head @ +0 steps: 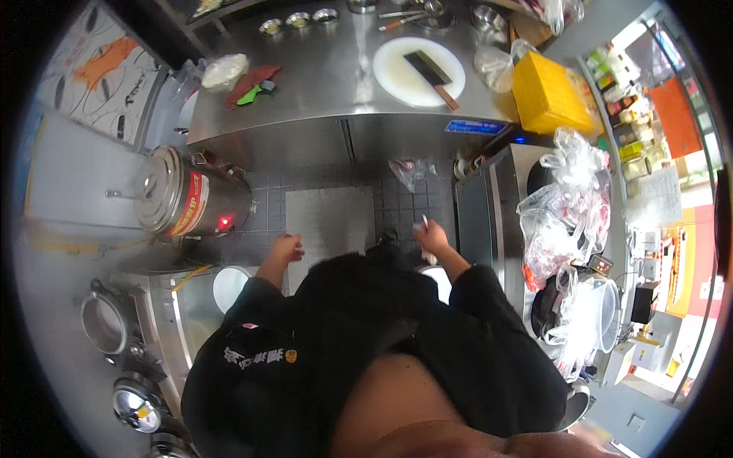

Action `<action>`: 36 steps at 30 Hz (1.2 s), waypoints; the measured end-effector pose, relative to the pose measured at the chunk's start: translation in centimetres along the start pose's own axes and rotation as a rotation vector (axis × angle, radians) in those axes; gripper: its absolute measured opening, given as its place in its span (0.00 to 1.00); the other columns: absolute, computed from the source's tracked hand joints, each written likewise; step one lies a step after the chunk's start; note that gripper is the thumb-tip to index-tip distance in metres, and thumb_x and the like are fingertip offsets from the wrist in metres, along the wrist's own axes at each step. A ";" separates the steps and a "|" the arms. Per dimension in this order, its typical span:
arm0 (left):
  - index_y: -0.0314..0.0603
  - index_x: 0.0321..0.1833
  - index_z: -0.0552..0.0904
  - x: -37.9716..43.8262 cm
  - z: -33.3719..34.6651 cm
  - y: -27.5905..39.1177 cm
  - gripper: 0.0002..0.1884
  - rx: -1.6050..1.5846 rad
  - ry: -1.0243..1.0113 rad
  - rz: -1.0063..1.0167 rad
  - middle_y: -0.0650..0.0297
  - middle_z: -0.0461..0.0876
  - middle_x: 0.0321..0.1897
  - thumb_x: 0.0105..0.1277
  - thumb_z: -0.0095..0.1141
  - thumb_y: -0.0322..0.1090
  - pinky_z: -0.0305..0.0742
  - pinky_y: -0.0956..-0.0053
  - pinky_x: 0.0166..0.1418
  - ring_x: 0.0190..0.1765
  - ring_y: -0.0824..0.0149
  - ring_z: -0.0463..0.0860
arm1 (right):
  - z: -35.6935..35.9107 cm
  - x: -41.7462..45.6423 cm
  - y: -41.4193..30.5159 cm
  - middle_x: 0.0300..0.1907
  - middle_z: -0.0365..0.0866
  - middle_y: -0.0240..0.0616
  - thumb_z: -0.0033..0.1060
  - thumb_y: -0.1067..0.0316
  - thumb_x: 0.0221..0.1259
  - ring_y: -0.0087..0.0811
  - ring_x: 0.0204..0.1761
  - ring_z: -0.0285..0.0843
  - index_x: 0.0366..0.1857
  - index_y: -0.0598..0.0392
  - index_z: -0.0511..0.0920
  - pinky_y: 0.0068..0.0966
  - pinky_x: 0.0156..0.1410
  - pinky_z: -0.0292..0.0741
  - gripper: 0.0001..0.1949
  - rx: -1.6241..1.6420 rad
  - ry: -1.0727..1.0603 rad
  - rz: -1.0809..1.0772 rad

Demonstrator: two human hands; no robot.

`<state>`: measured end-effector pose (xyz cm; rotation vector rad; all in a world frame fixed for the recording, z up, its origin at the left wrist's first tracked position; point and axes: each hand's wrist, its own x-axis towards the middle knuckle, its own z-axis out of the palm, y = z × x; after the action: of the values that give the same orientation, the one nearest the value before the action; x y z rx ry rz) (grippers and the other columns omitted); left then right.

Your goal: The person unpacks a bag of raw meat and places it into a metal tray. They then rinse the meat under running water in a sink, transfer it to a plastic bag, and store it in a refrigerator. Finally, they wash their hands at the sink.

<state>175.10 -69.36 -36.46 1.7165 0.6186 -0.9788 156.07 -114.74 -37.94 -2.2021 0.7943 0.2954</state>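
My left hand [288,249] hangs over the tiled floor near a white round container [231,289]; its fingers are curled, and whether it holds anything is unclear. My right hand [432,236] is curled around a small whitish object [424,221], too blurred to name, above the floor to the right. Ahead, a cleaver with a wooden handle [426,67] lies on a round white cutting board [395,83] on the stainless steel counter [326,74]. A dark red cloth [255,79] and a green cloth [250,94] lie at the counter's left.
A large lidded steel pot [220,197] with a red light stands at left. Clear plastic bags [564,212] cover the right-hand counter. A yellow box [550,94] sits at the back right corner. A plastic bag [412,172] lies on the floor beside a grey mat [329,214].
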 end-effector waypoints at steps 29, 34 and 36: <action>0.36 0.64 0.79 28.7 25.7 28.4 0.31 0.186 0.131 0.910 0.51 0.86 0.54 0.69 0.65 0.54 0.79 0.61 0.54 0.47 0.56 0.87 | 2.4 3.8 3.2 0.29 0.84 0.33 0.72 0.61 0.59 0.27 0.33 0.84 0.39 0.57 0.79 0.32 0.41 0.80 0.14 0.164 0.016 0.342; 0.33 0.56 0.78 25.2 25.1 23.3 0.27 0.393 0.036 0.600 0.44 0.81 0.58 0.71 0.62 0.53 0.79 0.59 0.58 0.53 0.45 0.84 | 1.9 11.9 -2.9 0.31 0.83 0.32 0.65 0.71 0.70 0.25 0.31 0.81 0.39 0.56 0.77 0.25 0.37 0.79 0.05 0.776 0.173 0.229; 0.33 0.53 0.78 18.9 26.1 19.8 0.25 0.148 -0.068 0.686 0.45 0.82 0.57 0.72 0.61 0.52 0.78 0.60 0.59 0.53 0.46 0.85 | 3.6 15.3 1.0 0.30 0.81 0.35 0.69 0.66 0.67 0.24 0.35 0.80 0.41 0.59 0.76 0.26 0.39 0.78 0.10 0.764 0.272 0.286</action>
<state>192.39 -101.61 -45.98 1.8267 -0.1052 -0.5919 167.46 -119.47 -47.66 -1.4209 1.1449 -0.1644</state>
